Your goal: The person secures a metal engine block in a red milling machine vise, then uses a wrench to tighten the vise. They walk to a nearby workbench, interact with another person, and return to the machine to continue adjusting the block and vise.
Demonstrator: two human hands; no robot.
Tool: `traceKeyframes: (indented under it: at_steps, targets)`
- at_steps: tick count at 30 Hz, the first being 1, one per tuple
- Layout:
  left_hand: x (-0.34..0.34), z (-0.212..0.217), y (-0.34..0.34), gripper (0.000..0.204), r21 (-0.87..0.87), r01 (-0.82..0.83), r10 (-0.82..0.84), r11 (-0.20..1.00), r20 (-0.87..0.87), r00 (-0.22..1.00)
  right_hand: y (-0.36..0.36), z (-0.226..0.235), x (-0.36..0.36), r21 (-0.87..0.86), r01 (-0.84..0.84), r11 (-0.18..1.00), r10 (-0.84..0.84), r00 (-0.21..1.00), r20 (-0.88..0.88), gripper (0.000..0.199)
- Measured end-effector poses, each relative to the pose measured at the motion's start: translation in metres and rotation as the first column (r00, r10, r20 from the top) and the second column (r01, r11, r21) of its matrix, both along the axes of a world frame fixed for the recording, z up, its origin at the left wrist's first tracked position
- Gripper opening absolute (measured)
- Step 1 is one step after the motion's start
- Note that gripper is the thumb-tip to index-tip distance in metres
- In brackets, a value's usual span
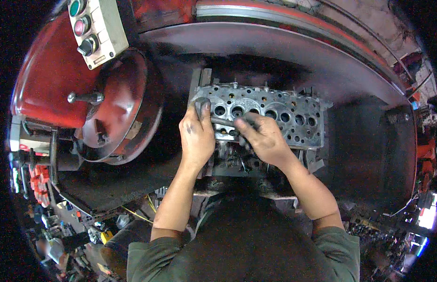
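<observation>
Where hands [197,134] [266,141] overlap casting [285,106] — disc [125,110] (red), switchbox [104,35]

Left grip [198,134], right grip [263,139] on dark bar [223,121] over grey holed block [292,111]; button box [102,34] upper left

Single head view: wide fisheye, worn on the person's head, upright. Looks steeply down past the torso [246,239] at lower centre; forearms [175,197] rise from the lower frame. Close range; hands [197,136] and metal block [277,104] sit mid-frame. Straight edges bow toward the rim.
</observation>
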State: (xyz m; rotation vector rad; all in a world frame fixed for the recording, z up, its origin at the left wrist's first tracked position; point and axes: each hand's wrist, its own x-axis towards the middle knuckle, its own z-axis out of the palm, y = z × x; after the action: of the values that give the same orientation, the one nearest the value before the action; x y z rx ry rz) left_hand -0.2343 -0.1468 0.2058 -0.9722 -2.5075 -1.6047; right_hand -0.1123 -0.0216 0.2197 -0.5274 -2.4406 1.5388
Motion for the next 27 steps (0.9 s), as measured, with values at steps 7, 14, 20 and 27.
traceKeyframes:
  at_steps: [7,14,20,27]
  targets:
    - [-0.014,-0.011,0.002,0.033,-0.127,0.014,0.005,0.992,0.153,0.988,0.010,-0.009,-0.012,0.630,-0.057,0.774,0.322,0.893,-0.314,0.031]
    - [-0.013,-0.016,-0.004,0.032,-0.071,-0.014,0.027,0.997,0.183,0.983,0.004,0.001,-0.011,0.173,-0.117,0.978,0.102,0.990,0.093,0.026]
    - [-0.013,-0.022,-0.010,0.035,-0.095,0.042,-0.015,0.995,0.267,0.964,-0.002,-0.007,-0.007,0.708,-0.071,0.703,0.351,0.900,-0.258,0.029]
    - [-0.010,-0.042,-0.013,0.044,0.386,-0.172,-0.179,0.906,0.718,0.672,-0.025,-0.028,0.000,-0.439,0.052,0.897,-0.086,0.995,-0.059,0.033]
